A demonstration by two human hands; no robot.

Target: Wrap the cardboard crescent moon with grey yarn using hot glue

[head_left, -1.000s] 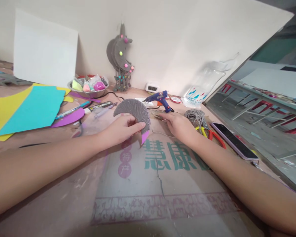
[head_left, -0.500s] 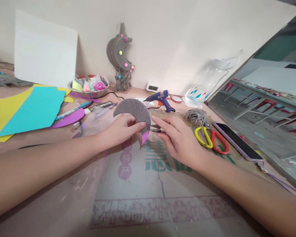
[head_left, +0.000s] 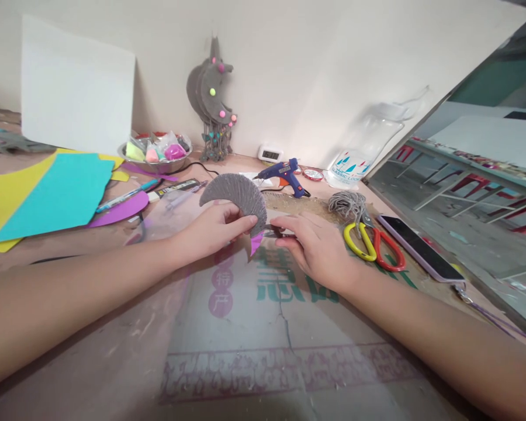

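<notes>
My left hand (head_left: 217,225) is closed on a crescent moon (head_left: 234,190) wrapped in grey yarn, thumb in front and fingers behind it. Its lower tip shows bare purple (head_left: 256,242), with no yarn around it. At the right of that tip, my right hand (head_left: 315,242) is closed on small thread snips (head_left: 272,231), their metal blades pointing left at the moon's edge. The fingers hide most of the snips' handles. Both hands are raised over a printed plastic-covered board (head_left: 245,327).
Right of my hands lie grey yarn (head_left: 347,204), scissors with yellow and red handles (head_left: 374,242) and a phone (head_left: 421,248). Behind are a blue glue gun (head_left: 284,174), a clock (head_left: 270,154) and a bowl of clay (head_left: 155,165). Coloured sheets (head_left: 56,196) lie left; a moon ornament (head_left: 210,88) leans on the wall.
The blades of the snips, parted before, now look closer together, and my right fingers have drawn in. My left hand and the moon stay nearly in place; the view has shifted slightly.
</notes>
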